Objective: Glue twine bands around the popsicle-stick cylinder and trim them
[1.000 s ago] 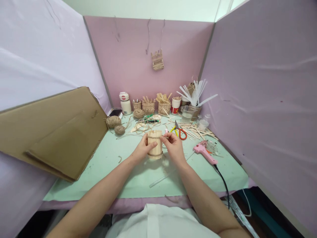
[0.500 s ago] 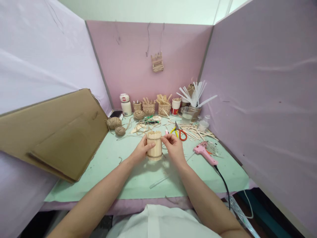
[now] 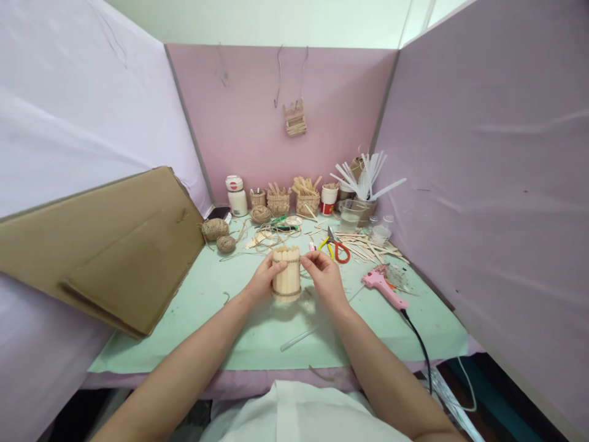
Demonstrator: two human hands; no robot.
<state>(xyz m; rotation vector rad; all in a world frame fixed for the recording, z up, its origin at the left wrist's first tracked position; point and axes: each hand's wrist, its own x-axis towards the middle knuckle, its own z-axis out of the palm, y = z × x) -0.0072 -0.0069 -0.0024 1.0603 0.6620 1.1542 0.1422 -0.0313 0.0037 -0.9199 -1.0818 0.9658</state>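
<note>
A small round holder made of upright craft sticks (image 3: 286, 274) stands on the green mat (image 3: 221, 319), with a band of twine round its base. My left hand (image 3: 261, 280) grips its left side, fingers curled against the sticks. My right hand (image 3: 324, 274) is at its upper right, fingers pinched near the top rim on something thin that I cannot make out, perhaps twine.
A pink glue gun (image 3: 382, 286) with a black cord lies to the right. Red-handled scissors (image 3: 338, 247), loose sticks (image 3: 368, 245), twine balls (image 3: 215, 229) and cups of sticks (image 3: 306, 197) crowd the back. A cardboard sheet (image 3: 105, 239) leans at the left. A clear glue stick (image 3: 304, 334) lies near the front.
The holder has been turned slightly between the hands and the view has shifted a little; my hands stay on it.
</note>
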